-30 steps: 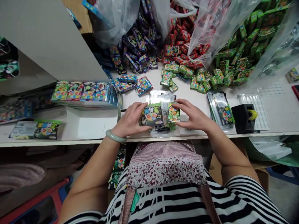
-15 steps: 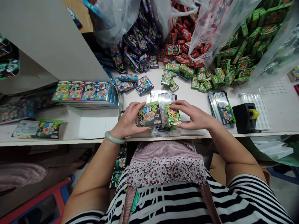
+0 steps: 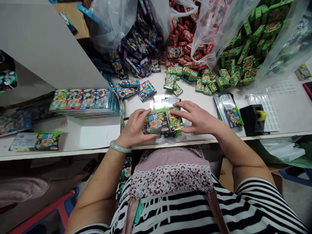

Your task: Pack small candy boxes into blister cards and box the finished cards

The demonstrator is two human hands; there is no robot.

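My left hand (image 3: 135, 128) grips a black printed card (image 3: 156, 123) with a green top edge and a coloured wheel on its front. Fingers and thumb are closed around the left end of it. My right hand (image 3: 198, 118) pinches a small green box (image 3: 175, 119) between its fingers and thumb. The box lies against the card's right end; whether it is partly inside cannot be seen. Beneath both hands are clear plastic sleeves (image 3: 159, 101), mostly covered.
Piles of purple boxes (image 3: 138, 42), red boxes (image 3: 184, 34) and green boxes (image 3: 246, 60) spill from plastic bags at the back. A stacked row of colourful boxes (image 3: 83, 99) stands left. Sleeved packs (image 3: 230, 112) and a black tape dispenser (image 3: 254, 120) sit right, near the table's front edge (image 3: 73, 155).
The small green box has moved left, from a gap beside the black card to up against its right end. Both hands keep their hold; the whole view has shifted slightly.
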